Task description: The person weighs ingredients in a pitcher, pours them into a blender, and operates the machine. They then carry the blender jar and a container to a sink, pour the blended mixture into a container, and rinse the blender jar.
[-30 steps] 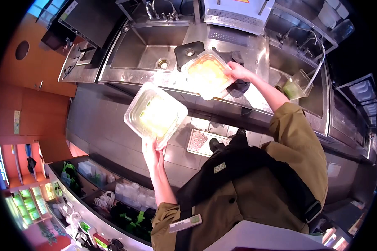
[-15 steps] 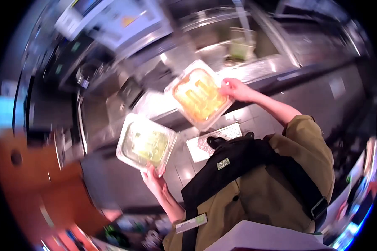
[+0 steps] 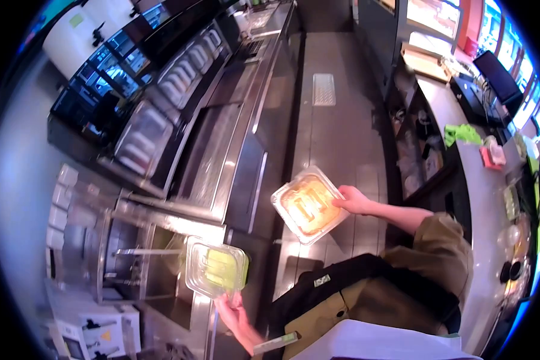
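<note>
In my right hand (image 3: 353,201) is a clear square plastic container (image 3: 309,205) with orange-yellow contents, gripped by its right side. My left hand (image 3: 231,305) pinches the lower edge of a second clear plastic container (image 3: 216,268) with pale green contents. Both containers are off the surfaces, held out in front of my body, the green one lower and to the left. Glare on the plastic hides what exactly the contents are.
A steel counter (image 3: 219,198) runs along the left, with a sink (image 3: 174,279) near my left hand. On the right stands a grey counter (image 3: 483,192) bearing a green cloth (image 3: 461,135) and a dark monitor (image 3: 497,75). A tiled aisle floor (image 3: 342,138) stretches between them.
My body has turned, so the view now looks down the aisle between the counters. Both containers have stayed in my hands and now appear lower in the view.
</note>
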Motion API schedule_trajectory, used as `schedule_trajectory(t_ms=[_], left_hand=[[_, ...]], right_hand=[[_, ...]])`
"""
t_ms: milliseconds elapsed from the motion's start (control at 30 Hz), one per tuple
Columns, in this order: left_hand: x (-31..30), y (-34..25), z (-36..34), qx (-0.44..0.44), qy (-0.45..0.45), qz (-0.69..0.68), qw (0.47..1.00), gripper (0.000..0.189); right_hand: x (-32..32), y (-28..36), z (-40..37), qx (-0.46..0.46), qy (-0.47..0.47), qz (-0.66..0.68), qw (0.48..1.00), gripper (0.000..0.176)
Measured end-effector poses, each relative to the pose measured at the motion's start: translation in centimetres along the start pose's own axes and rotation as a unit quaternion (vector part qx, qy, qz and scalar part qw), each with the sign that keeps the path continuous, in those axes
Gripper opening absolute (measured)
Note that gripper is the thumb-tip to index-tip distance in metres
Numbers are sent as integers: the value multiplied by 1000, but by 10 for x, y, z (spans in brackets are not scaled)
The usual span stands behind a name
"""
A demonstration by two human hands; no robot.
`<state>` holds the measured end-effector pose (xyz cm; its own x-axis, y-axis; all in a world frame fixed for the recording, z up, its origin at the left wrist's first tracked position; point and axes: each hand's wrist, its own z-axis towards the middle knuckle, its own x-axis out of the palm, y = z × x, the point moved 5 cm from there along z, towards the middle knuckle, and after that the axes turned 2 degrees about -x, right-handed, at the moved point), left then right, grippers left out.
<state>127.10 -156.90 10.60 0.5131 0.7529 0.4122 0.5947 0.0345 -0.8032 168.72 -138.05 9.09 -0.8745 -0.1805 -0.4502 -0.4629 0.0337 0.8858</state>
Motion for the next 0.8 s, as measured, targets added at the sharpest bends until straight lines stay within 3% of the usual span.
schedule_trajectory(t_ms=[133,300,433,467,567,633,700,733,767,800], left_hand=[[176,60,54,-44,89,23,995,21],[384,152,155,-94,252,88,959,23],[592,212,202,-149,332,135,922,31],[639,231,222,-108,374,151,908,29],[792,277,242,-147,420,154,882,22],[885,316,257,-208,420,183,864,18],[977,346,250,-193,457,153,855,13],[1012,370,268,-180,475,151,848,11],[1043,395,291,-168,486,148,845,10],[1072,403,309,-189,476,150,845,10]], right_hand=[[-116,-93,69,94,-128,98,982,25],[-242,-200,167,118,-279,155,940,18],[-343,-216,246,197,-354,164,899,17],[-370,-220,265,206,-386,143,888,19],[-451,-265,332,242,-451,53,857,22],[-509,-251,380,276,-472,34,837,27],[-566,-266,435,249,-500,16,829,27],[-591,-272,463,243,-522,34,817,27],[-619,-279,496,233,-486,59,840,26],[-644,-293,533,216,-516,107,822,24]])
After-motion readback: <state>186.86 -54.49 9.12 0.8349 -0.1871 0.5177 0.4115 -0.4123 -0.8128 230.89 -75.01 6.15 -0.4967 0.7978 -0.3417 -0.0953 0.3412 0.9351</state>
